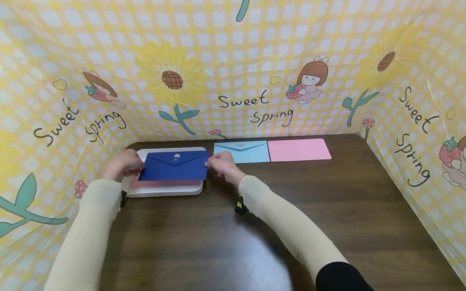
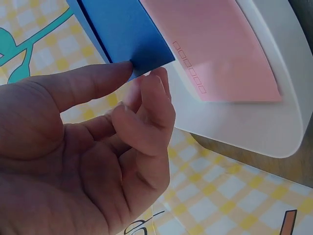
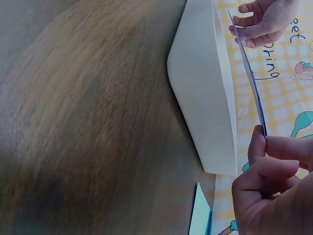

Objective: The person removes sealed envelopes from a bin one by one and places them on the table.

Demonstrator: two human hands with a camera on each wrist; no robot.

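Observation:
A dark blue envelope (image 1: 174, 167), its pointed flap facing up, is held by both hands above a white tray (image 1: 167, 193). My left hand (image 1: 125, 163) pinches its left end between thumb and fingers, as the left wrist view shows. At the opposite end, my right hand (image 1: 226, 165) pinches the edge; the right wrist view shows the envelope side-on, raised over the tray. Inside the tray lies a pink envelope (image 2: 230, 58), mostly covered by the blue one in the head view.
A light blue envelope (image 1: 247, 153) lies flap-up right of the tray, beside a second pink envelope (image 1: 300, 150) at the back of the brown wooden table (image 1: 291, 210). Yellow checked cloth (image 1: 225, 60) with printed figures hangs at the back and sides.

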